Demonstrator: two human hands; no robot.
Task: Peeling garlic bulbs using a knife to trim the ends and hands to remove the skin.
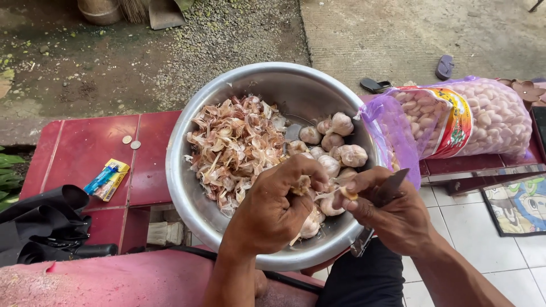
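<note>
A garlic clove (300, 185) is pinched between the fingers of the left hand (273, 207), held just above the near inner wall of a large steel bowl (187, 187). The right hand (392, 213) is closed around a knife (380, 199): the blade projects up past the thumb toward the upper right, and the handle end shows below the palm. The right thumb and forefinger also pinch a small pale piece of garlic (348, 193), touching the clove side held by the left hand.

Inside the bowl, a heap of dry papery garlic skins (233, 145) fills the left half. Whole garlic bulbs (341, 145) are grouped on the right half, reaching down under both hands.

Just beside the bowl's right rim lies a purple mesh sack (455, 119) filled with garlic, with a coloured label band around its middle. The bowl stands on a red tiled ledge (85, 148). On the ledge, left of the bowl, lie two coins (131, 142) and a yellow-and-blue packet (108, 179). A black bag (45, 224) sits at the lower left. Two sandals (409, 77) lie on the concrete ground beyond the sack.
</note>
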